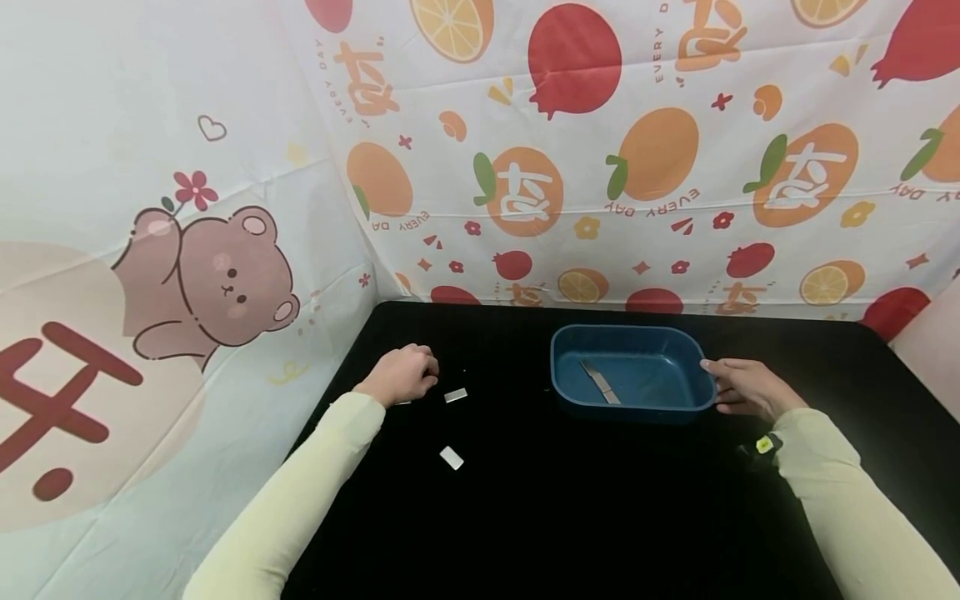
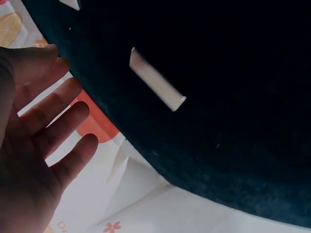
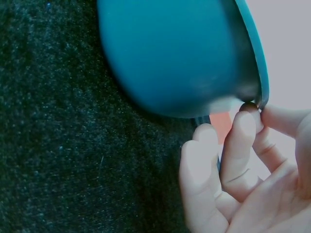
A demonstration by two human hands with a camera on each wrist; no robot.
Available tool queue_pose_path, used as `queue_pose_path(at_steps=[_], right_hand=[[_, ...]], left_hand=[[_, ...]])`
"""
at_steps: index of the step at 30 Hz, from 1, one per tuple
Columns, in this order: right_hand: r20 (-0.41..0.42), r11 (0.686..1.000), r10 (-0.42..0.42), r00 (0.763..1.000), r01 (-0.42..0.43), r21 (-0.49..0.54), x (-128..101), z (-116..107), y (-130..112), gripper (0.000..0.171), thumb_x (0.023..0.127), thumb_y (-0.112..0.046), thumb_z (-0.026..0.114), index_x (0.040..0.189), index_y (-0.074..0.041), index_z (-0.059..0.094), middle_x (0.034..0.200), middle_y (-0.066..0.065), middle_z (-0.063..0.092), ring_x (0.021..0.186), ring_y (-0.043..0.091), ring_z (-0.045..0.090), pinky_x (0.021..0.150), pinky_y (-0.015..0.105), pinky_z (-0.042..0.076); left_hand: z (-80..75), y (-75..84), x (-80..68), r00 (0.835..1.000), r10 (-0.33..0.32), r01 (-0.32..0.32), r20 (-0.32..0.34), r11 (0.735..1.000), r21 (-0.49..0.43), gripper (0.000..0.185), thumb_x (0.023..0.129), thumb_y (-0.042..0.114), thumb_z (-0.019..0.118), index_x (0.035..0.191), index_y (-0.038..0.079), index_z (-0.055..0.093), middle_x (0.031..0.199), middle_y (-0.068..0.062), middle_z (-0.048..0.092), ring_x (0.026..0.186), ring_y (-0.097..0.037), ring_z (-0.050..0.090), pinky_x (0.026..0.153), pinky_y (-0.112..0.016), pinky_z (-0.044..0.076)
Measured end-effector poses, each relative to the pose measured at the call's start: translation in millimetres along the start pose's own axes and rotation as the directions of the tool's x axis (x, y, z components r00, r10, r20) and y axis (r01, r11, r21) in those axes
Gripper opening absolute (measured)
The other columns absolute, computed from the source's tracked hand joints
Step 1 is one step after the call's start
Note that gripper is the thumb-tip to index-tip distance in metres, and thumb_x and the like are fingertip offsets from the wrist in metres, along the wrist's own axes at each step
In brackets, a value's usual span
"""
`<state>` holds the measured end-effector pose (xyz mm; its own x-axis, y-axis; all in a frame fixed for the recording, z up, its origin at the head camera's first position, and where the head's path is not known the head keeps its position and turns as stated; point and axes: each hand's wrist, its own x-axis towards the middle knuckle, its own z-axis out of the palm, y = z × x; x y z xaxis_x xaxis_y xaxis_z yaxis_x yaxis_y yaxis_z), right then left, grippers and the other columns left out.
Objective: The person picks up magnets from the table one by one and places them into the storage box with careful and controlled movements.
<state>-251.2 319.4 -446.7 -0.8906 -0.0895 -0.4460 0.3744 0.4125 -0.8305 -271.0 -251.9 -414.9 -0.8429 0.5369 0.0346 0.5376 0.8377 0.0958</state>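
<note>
A: Head view, item one: black table [image 1: 570, 517], then blue tub [image 1: 632, 368] right of centre, long axis left to right.

B: Hands?

A: Right hand [image 1: 742, 387] pinches the tub's right rim, fingers curled. Left hand [image 1: 401, 375] rests on the table, fingers straight in its wrist view.

B: Small pieces?

A: Metal strip [image 1: 600, 382] in the tub, slanting far-left to near-right. White tile [image 1: 455, 395] just beside the left hand; second tile [image 1: 451, 457] nearer the person.

The fruit-printed backdrop cloth [image 1: 675, 125] reads "EVERY DAY" beside its oranges, repeatedly.
</note>
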Motion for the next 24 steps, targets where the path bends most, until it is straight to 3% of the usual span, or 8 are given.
queue_pose_path(at_steps=[13,24], right_hand=[[0.0,1.0,0.006,1.0,-0.006,0.016,-1.4,-0.7,-1.2,0.045,0.095,-0.058,0.053,0.106,-0.016,0.063,0.081,-0.004,0.062,0.078,0.011,0.068,0.076,0.029,0.061],[0.005,1.0,0.007,1.0,-0.007,0.011,-2.4,0.1,-2.5,0.044,0.096,-0.058,0.052,0.106,-0.016,0.063,0.081,-0.004,0.062,0.078,0.01,0.068,0.076,0.028,0.06]], left_hand=[[17.9,4.9,-8.1,0.999,-0.043,0.043,0.0,0.992,-0.121,0.014,0.095,0.02,0.063,0.099,0.012,0.075,0.112,-0.007,0.067,0.104,-0.027,0.064,0.089,-0.046,0.055],[31.9,8.0,-9.3,0.998,-0.066,0.063,-0.021,0.99,-0.128,0.014,0.094,0.023,0.064,0.097,0.015,0.075,0.112,-0.005,0.068,0.104,-0.026,0.064,0.088,-0.046,0.054]])
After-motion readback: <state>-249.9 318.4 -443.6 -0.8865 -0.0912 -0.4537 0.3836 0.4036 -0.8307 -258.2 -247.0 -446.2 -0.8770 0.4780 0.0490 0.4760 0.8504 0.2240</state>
